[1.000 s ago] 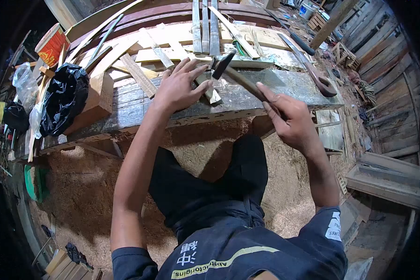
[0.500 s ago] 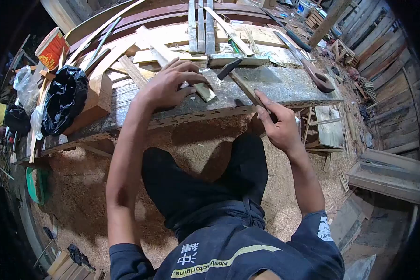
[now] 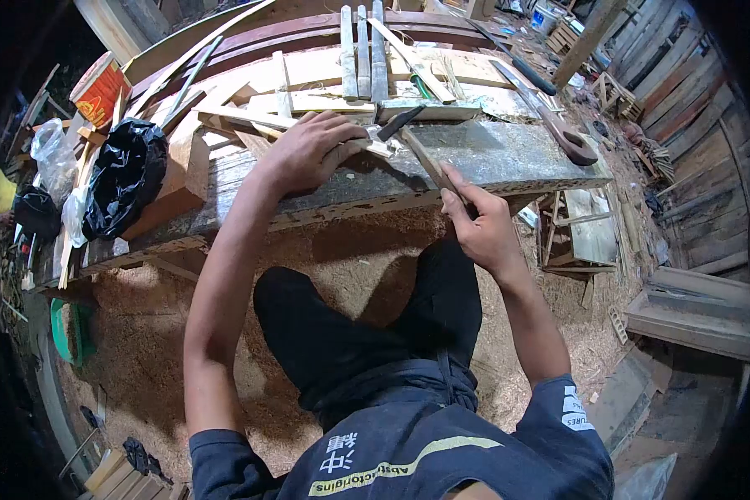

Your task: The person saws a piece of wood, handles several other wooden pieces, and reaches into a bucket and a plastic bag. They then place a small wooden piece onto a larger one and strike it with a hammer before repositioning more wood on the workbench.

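My right hand (image 3: 482, 223) is closed around the wooden handle of a hammer (image 3: 426, 158). The dark hammer head is right beside the near end of a pale wooden strip (image 3: 380, 148). My left hand (image 3: 312, 150) grips that strip from above, over the workbench (image 3: 508, 154). The strip's other end shows to the left of my knuckles, and its middle is hidden under the hand.
A black plastic bag (image 3: 125, 179), a wooden block (image 3: 183, 179) and a red-orange bucket (image 3: 100, 93) crowd the bench's left side. Slats (image 3: 347, 54) lie along the back. At the right lies a handsaw (image 3: 562, 137). Sawdust covers the floor.
The strip has swung from pointing away and left to lying more sideways, my left hand turning with it. The hammer has shifted slightly left, its head lower and closer to the strip's end.
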Demonstrator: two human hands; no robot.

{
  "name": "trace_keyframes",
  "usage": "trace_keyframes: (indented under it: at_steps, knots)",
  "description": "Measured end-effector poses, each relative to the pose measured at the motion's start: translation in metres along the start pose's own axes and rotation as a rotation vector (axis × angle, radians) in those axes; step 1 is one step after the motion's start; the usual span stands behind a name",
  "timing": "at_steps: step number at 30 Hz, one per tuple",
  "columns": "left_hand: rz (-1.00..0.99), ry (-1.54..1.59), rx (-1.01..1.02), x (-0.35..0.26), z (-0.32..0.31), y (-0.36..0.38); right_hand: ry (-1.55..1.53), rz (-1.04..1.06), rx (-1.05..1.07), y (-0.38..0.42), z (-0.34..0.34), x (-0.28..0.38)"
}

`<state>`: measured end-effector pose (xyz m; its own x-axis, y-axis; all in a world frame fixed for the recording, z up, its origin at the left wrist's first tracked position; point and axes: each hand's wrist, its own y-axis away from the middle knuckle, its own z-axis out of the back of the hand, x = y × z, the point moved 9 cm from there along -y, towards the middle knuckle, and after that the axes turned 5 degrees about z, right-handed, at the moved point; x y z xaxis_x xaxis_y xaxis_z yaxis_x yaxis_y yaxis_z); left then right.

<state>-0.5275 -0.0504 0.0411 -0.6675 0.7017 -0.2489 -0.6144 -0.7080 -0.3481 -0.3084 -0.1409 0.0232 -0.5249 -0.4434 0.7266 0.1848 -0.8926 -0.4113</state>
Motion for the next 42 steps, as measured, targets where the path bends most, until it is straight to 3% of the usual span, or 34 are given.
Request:
trace_keyframes:
  at_steps: [3,10,24,27,31,33,42]
  knots:
    - [-0.019,-0.026,-0.066,-0.003,0.002,-0.001,-0.012,-0.012,-0.032,0.001,0.001,-0.002]
    - [0.035,-0.033,0.016,-0.004,0.004,-0.003,-0.112,-0.107,-0.084,0.005,0.002,-0.013]
    - [0.021,-0.073,-0.305,-0.001,0.029,-0.035,-0.427,-0.205,-0.215,-0.039,0.016,-0.028]
    - [0.069,0.074,-0.245,0.002,0.030,-0.039,-0.502,-0.305,-0.208,-0.055,0.013,-0.029]
    - [0.104,0.075,-0.128,0.001,0.033,-0.051,-0.476,-0.285,-0.287,-0.076,0.018,-0.019]
    - [0.139,0.117,-0.128,-0.002,0.040,-0.058,-0.389,-0.408,-0.269,-0.072,0.020,-0.020]
    - [0.249,0.172,0.021,-0.049,0.061,-0.078,-0.292,-0.523,-0.258,-0.059,0.054,0.014]
